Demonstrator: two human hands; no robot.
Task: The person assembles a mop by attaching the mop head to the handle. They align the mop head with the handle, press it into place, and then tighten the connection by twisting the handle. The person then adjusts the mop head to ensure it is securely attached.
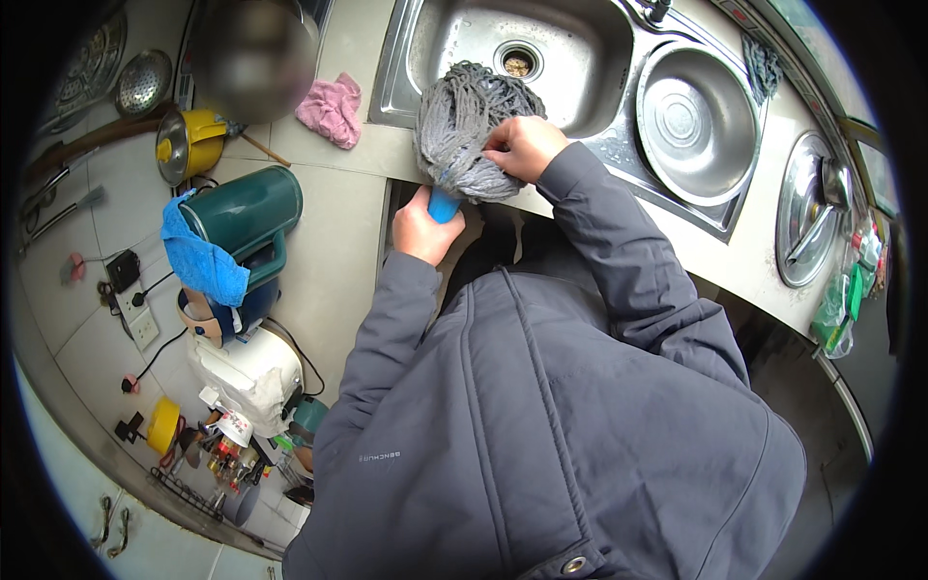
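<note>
A grey string mop head (452, 121) hangs over the front edge of the metal sink (406, 48), its strands spreading toward the basin. Below the strands, my left hand (423, 230) is wrapped round the mop's blue plastic collar (445, 204). My right hand (530, 148) has its fingers bent and pressed together at the right side of the strands, pinching some of them. Its fingertips are partly hidden among the strands. The drain (518, 62) shows just beyond the mop head.
A metal basin (698, 124) sits at the sink's right side. To the left lie a pink cloth (331, 110) and a green thermos jug (246, 217) with a blue cloth (201, 253) over it. A round metal lid (810, 208) rests on the right counter.
</note>
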